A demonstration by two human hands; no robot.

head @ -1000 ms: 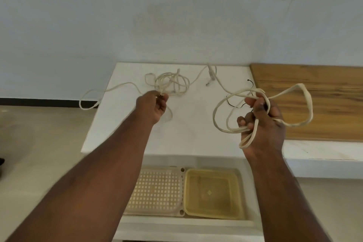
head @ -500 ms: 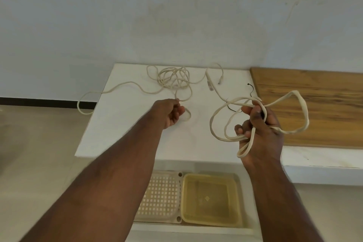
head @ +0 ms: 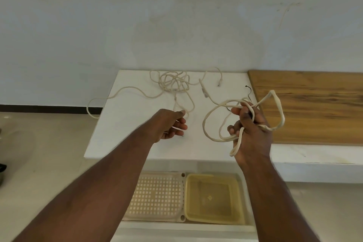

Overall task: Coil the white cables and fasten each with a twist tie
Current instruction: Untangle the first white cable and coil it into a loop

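My right hand [head: 252,131] grips a flat white cable [head: 279,108] gathered into loose loops, held above the right part of the white table [head: 125,127]. One end of it trails to a connector [head: 204,92] on the table. A black twist tie [head: 249,92] lies behind the loops; its lower part is hidden by my hand. A thin white cable [head: 173,82] lies tangled at the back of the table, and its tail [head: 92,108] hangs off the left edge. My left hand [head: 170,124] hovers over the table's middle with straight fingers, holding nothing.
A wooden board [head: 318,108] covers the counter to the right. On a shelf under the table sit a perforated tray [head: 157,196] and a yellow tub [head: 214,198]. A pale wall stands right behind the table, and tiled floor lies to the left.
My left hand has let go of the thin cable, drawn back from the tangle toward me and to the right, and opened. My right hand keeps its hold on the loops.
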